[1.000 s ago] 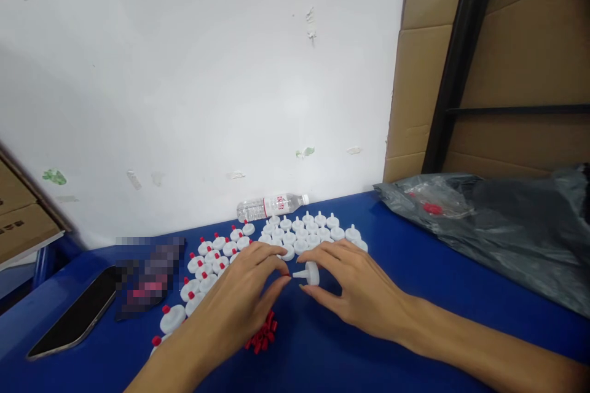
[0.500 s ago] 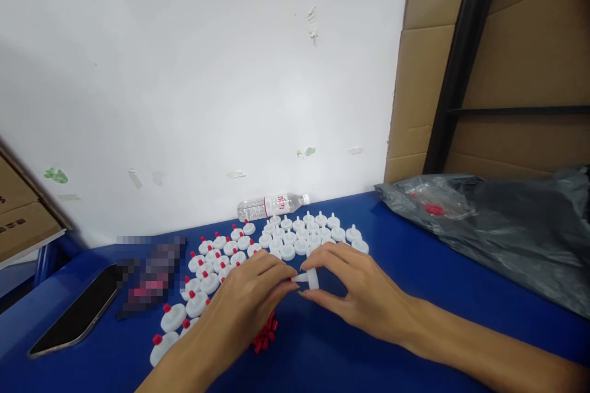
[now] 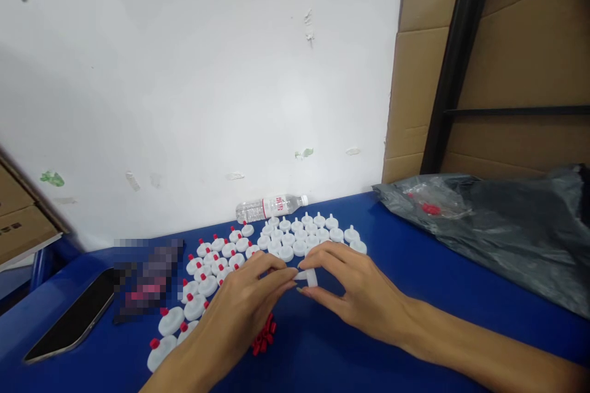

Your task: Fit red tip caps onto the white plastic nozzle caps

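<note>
My right hand (image 3: 354, 282) pinches a white plastic nozzle cap (image 3: 312, 277) by its round base, tilted sideways with the spout pointing left. At the spout's end, the thumb and fingers of my left hand (image 3: 251, 295) are closed together. A trace of red showed between them a moment ago; the fingers now hide the small red cap. Beneath my left hand lies a pile of small red caps (image 3: 265, 338), partly covered. To the left stand several white nozzle caps with red tips (image 3: 207, 285). Behind my hands are several plain white nozzle caps (image 3: 299, 239) with bare spouts.
A clear bottle (image 3: 271, 206) lies against the white wall. On the left are a phone (image 3: 71, 319) and a blurred dark packet (image 3: 152, 279). A grey plastic bag (image 3: 502, 221) with a clear bag of red pieces (image 3: 432, 209) covers the right of the blue table (image 3: 322, 350).
My left fingers have shifted slightly further over the spout, and the bit of red there is no longer visible. The whole view has moved a little.
</note>
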